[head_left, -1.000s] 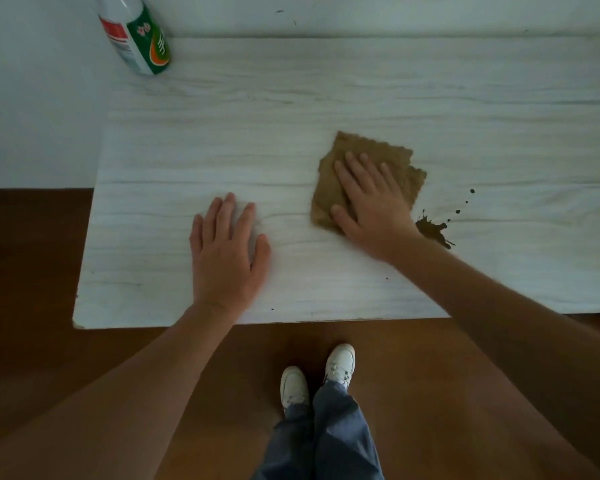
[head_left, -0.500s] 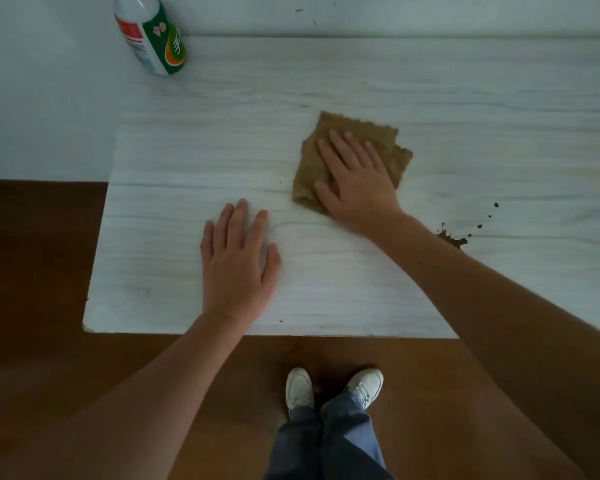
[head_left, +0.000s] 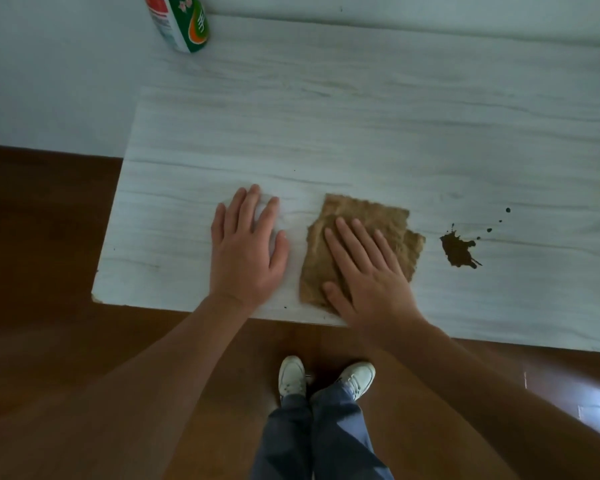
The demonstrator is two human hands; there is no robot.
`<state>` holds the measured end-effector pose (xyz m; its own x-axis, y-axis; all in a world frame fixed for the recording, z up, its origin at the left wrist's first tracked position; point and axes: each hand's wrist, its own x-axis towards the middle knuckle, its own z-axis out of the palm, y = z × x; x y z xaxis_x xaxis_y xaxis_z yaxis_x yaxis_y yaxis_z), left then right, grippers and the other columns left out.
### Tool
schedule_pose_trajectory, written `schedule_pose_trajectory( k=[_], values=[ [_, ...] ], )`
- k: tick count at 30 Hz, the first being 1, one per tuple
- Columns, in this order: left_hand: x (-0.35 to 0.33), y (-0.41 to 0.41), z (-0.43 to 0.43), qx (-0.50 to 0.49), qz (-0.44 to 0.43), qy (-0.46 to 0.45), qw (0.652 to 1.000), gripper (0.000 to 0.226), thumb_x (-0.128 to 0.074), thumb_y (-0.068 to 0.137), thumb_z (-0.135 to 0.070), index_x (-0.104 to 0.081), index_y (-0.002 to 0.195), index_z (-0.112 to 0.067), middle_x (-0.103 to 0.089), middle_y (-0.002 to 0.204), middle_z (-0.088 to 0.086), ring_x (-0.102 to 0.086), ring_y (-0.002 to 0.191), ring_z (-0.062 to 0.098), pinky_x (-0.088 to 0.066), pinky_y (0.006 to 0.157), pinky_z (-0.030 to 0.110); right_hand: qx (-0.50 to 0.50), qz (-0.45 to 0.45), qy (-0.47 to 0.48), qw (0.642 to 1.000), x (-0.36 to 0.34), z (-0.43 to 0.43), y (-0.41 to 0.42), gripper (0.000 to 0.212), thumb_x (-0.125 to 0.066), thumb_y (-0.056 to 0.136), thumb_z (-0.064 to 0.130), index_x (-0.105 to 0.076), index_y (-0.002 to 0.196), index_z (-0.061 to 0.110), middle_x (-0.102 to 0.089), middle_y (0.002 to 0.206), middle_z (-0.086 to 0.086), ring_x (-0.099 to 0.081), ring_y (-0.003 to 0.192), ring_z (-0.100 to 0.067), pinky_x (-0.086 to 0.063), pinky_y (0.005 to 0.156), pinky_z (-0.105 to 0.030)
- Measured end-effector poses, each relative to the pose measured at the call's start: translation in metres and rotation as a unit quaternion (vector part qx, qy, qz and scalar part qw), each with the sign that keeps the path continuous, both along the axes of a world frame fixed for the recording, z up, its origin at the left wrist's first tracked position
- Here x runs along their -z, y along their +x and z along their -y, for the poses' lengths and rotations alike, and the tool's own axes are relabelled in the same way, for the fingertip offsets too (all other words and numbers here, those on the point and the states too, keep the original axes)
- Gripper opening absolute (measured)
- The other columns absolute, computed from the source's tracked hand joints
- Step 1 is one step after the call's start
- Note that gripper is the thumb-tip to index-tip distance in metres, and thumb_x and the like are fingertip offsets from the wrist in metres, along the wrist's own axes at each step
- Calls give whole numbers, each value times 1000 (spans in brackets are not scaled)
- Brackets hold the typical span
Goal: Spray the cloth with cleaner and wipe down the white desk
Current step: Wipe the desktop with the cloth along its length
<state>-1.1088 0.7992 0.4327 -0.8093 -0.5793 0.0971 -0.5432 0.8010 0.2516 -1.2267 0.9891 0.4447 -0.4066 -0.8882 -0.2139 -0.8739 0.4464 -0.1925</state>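
Cloth [head_left: 361,216]: lay flat at the desk's [head_left: 361,133] near edge, towards its left end.
Right hand [head_left: 368,275]: fingers straight, pressed on the cloth.
Left hand [head_left: 245,251]: flat on the desk, beside the cloth.
Stain [head_left: 459,251]: right of the cloth, apart.
Bottle [head_left: 184,22]: far-left corner.

The cloth [head_left: 361,211] is lying on the bench [head_left: 361,133] by the front edge, with the right hand [head_left: 368,271] pressing flat on top. The left hand [head_left: 245,252] is resting on the bench just left of it, not touching. A spill [head_left: 458,249] is sitting off to the cloth's right, apart from it. The bottle [head_left: 182,22] is sitting way back at the far left corner.
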Motion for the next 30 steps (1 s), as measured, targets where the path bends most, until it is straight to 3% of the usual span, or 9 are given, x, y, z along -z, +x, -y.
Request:
schedule_pose_trajectory(
  k=[4, 9, 14, 17, 24, 30],
  values=[
    [0, 0, 0, -2, 3, 7, 1000, 55, -39, 104, -40, -47, 153, -15, -36, 164, 14, -25, 156, 31, -14, 129, 51, -12, -14, -5, 1000, 4, 34, -37, 71, -22, 102, 57, -5, 161, 21, -1, 169, -1, 6, 155, -18, -2, 126, -45],
    [1, 1, 2, -1, 14, 12, 1000, 56, -31, 107, -42, -43, 155, -16, -33, 166, 12, -21, 158, 29, -12, 130, 50, 67, -10, -41, 997, 8, 99, -70, 69, -30, 102, 50, -14, 161, 20, -9, 169, -2, -2, 156, -20, 2, 126, -42],
    [-17, 9, 5, -29, -71, 106, 991, 52, -32, 108, -33, -46, 152, -11, -44, 161, 11, -32, 154, 25, -19, 129, 46, 70, -20, -46, 996, 8, 133, -73, 68, -31, 101, 48, -15, 161, 19, -10, 169, -3, -3, 156, -22, 2, 126, -43],
    [-24, 34, 22, -13, -44, 44, 998, 48, -35, 108, -31, -48, 150, -11, -45, 158, 11, -35, 151, 27, -24, 126, 50, 84, -9, -46, 995, 6, 142, -53, 69, -30, 101, 49, -13, 161, 19, -8, 169, -5, -2, 156, -24, 4, 125, -45],
    [-7, 80, 36, -23, 12, 17, 1000, 51, -36, 107, -33, -45, 152, -10, -37, 163, 14, -27, 156, 29, -22, 126, 55, -22, 28, -60, 998, -2, 70, 64, 67, -32, 102, 47, -17, 160, 17, -11, 168, -4, -3, 156, -24, -5, 126, -48],
    [-3, 83, 35, -17, -7, 5, 1000, 52, -39, 106, -33, -45, 152, -10, -38, 164, 14, -28, 156, 31, -22, 127, 54, -85, 3, -28, 996, 6, 1, 69, 65, -31, 104, 45, -15, 161, 20, -10, 168, -1, -3, 156, -23, -9, 126, -49]
  ],
)
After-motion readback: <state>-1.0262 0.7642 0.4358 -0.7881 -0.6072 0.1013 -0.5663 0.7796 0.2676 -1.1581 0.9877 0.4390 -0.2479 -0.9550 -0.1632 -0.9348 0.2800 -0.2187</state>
